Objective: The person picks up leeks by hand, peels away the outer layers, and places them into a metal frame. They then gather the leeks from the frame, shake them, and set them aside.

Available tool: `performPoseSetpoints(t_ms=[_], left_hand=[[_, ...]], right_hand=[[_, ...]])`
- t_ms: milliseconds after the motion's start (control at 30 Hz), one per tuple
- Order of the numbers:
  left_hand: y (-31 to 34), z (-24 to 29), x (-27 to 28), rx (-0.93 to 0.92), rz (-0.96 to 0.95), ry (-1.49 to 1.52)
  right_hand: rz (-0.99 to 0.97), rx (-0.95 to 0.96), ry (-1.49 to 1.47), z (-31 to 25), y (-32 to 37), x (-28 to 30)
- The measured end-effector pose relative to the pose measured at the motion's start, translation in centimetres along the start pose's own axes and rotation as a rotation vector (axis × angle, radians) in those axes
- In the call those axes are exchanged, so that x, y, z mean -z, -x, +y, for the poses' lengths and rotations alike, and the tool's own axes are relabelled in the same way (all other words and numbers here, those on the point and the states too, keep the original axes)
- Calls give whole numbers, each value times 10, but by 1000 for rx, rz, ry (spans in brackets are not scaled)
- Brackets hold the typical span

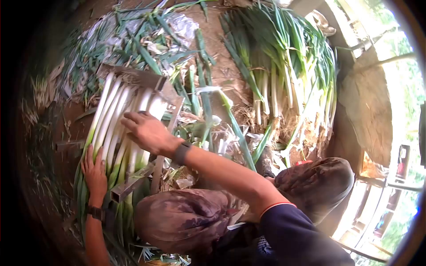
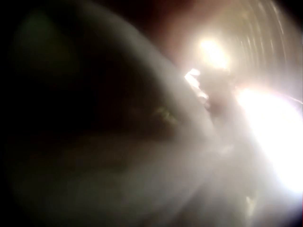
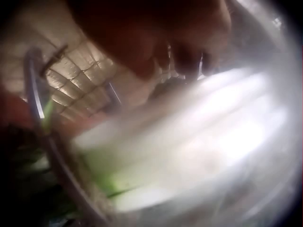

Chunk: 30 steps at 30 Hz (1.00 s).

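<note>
One broad heap of leeks lay right of the metal frame, which held a smaller row of stalks. Across that row rested the left hand, fingers straight and slightly apart, and the right hand, fingers bent (whether pinching anything, I couldn't tell). Uneven pressure, I judged, could roll the outermost stalks askew.
</note>
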<state>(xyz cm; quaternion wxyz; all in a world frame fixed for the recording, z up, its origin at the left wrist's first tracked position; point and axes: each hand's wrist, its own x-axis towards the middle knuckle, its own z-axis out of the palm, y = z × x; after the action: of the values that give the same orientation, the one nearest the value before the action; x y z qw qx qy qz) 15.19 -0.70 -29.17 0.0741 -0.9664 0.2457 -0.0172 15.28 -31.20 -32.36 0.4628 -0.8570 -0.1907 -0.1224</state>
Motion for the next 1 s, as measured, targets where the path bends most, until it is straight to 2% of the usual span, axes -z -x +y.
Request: performPoseSetpoints(t_ms=[33,100,133,167,200,233,267,300,333,367,400,433,500,567,667,867,900,967,1000], left_hand=[[1,1,-2,-15,0,2],[3,1,-7,7,12,-80],[3,-5,-13,-17,21,-86],[4,-9,-17,-40,31,-81],[4,-12,-21,-45,37,-81],[5,-15,-24,-44,42,-83],[5,-16,-24,-41,36,-84],[4,-13,-22,-18,5,-87],[4,-14,-23,-33,11,-71],[3,-15,-24,-47,17,-56],[2,-13,-22,-52,21,-59],[2,-11,-19,-46,11,-60],[1,-6,-14,-39,0,-66],[0,-2,-9,-35,-9,-73],[1,-5,-11,-22,-13,-94],[5,-8,-17,-2,-17,-113],[5,-7,-17,3,-17,-111],[5,-4,-15,-3,-8,-117],[4,-4,-16,1,-8,-114]], right_hand=[[-40,-114,39,2,21,20],[23,-215,183,50,78,37],[38,-400,194,62,106,60],[-56,-571,217,88,134,84],[51,-593,357,117,166,104],[-72,-820,510,139,181,128],[63,-818,728,160,203,154],[370,-603,749,171,220,185],[432,-746,875,158,217,217],[430,-760,1078,190,237,242],[401,-954,976,181,235,267],[402,-1139,817,204,243,290],[305,-1173,1082,213,254,305],[171,-1233,1060,214,261,316],[106,-1270,998,226,265,329],[154,-1240,851,217,237,353],[336,-1172,223,207,237,367],[426,-1194,-193,182,214,395],[463,-992,-115,192,214,404]])
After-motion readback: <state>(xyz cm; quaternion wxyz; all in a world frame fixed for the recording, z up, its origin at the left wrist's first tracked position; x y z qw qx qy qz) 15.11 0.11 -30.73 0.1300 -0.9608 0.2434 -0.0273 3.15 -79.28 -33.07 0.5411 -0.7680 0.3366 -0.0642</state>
